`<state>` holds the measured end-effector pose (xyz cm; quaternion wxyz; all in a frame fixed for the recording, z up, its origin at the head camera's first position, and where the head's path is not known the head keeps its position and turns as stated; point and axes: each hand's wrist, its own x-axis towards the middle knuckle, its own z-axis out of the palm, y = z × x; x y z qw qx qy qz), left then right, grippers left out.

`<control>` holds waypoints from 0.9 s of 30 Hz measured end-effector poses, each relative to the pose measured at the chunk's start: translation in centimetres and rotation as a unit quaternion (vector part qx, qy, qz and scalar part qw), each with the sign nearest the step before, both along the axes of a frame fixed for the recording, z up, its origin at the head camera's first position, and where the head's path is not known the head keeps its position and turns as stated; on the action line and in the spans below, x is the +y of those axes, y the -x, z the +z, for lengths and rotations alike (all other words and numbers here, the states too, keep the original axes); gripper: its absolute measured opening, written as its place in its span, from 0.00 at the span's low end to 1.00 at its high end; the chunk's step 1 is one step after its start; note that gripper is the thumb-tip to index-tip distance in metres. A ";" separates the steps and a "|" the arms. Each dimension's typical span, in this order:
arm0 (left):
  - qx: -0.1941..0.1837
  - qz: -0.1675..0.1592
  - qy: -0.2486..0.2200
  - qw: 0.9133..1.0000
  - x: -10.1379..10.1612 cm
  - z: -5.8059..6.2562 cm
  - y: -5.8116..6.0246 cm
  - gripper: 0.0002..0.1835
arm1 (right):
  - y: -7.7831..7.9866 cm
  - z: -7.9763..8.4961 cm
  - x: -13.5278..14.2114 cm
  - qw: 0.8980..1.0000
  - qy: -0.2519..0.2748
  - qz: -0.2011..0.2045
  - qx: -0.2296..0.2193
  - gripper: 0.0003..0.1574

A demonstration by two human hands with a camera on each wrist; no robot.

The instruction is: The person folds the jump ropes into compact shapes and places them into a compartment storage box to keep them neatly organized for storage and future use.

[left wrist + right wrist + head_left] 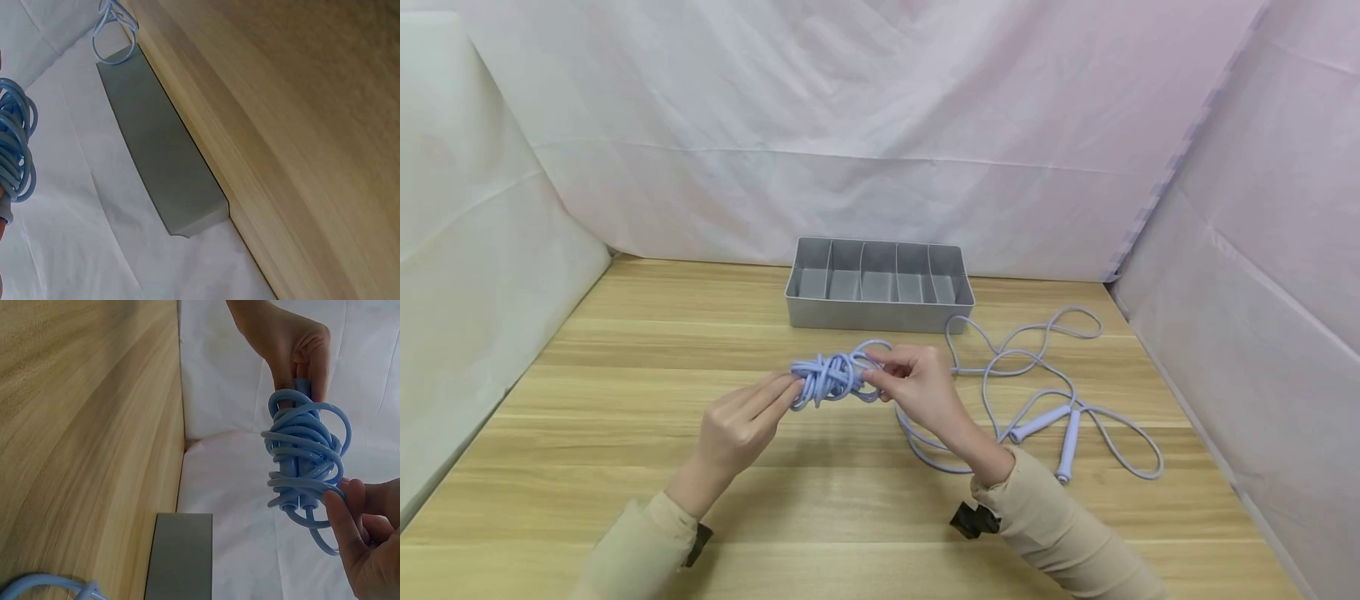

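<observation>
A light blue jump rope (829,377) is held up over the table as a bundle, its cord wound round its two handles. My left hand (741,423) grips the handle ends at the bundle's left side. In the right wrist view, that hand's fingers close round the upper end of the handles (303,386). My right hand (925,392) pinches the cord at the opposite end, thumb against the fingers, where a loop of cord sticks out. The left wrist view catches only the bundle's edge, with most of the left hand out of frame.
A second light blue jump rope lies loose in loops on the table's right, its two handles (1069,446) near the right forearm. A grey tray (880,315) with several compartments stands at the back, one rope loop by its front right corner. White cloth (850,200) hangs behind.
</observation>
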<state>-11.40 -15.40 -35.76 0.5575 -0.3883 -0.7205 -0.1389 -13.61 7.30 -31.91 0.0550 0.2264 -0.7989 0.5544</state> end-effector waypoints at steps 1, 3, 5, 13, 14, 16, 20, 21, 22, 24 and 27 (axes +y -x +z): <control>0.005 0.002 -0.005 1.000 0.0 -0.1 0.0 0.12 | -0.1 0.0 -0.1 1.000 0.004 -0.004 0.001 0.13; 0.012 0.005 -0.013 1.000 0.1 -0.2 0.1 0.12 | -0.2 0.1 -0.2 1.000 0.009 -0.013 0.002 0.12; 0.015 0.009 -0.019 1.000 0.1 -0.2 0.1 0.12 | -0.3 0.2 -0.4 1.000 0.013 -0.022 0.003 0.11; -0.017 0.025 -0.048 0.998 0.2 -0.9 0.0 0.11 | -0.4 -0.4 -0.9 0.993 -0.044 -0.053 0.100 0.14; -0.025 0.025 -0.051 0.998 0.3 -1.0 0.0 0.11 | -0.4 -0.5 -0.9 0.989 -0.060 -0.054 0.125 0.14; -0.037 0.024 -0.057 0.997 0.3 -1.2 0.1 0.11 | -0.3 -0.6 -0.9 0.981 -0.084 -0.051 0.165 0.14; -0.048 0.019 -0.053 0.997 0.2 -1.2 0.2 0.12 | -0.1 -0.8 -0.6 0.981 -0.088 -0.010 0.173 0.15; -0.049 0.018 -0.050 0.997 0.2 -1.2 0.3 0.12 | 0.1 -0.9 -0.6 0.983 -0.079 0.004 0.164 0.15; -0.051 0.017 -0.045 0.998 0.1 -1.1 0.3 0.12 | 0.2 -1.0 -0.5 0.985 -0.071 0.018 0.155 0.15; -0.055 0.014 -0.035 0.998 0.0 -1.0 0.4 0.12 | 0.4 -1.2 -0.3 0.988 -0.056 0.038 0.142 0.16; -0.051 0.011 -0.022 0.998 -0.1 -0.8 0.4 0.12 | 0.8 -1.6 -0.2 0.989 -0.044 0.053 0.130 0.16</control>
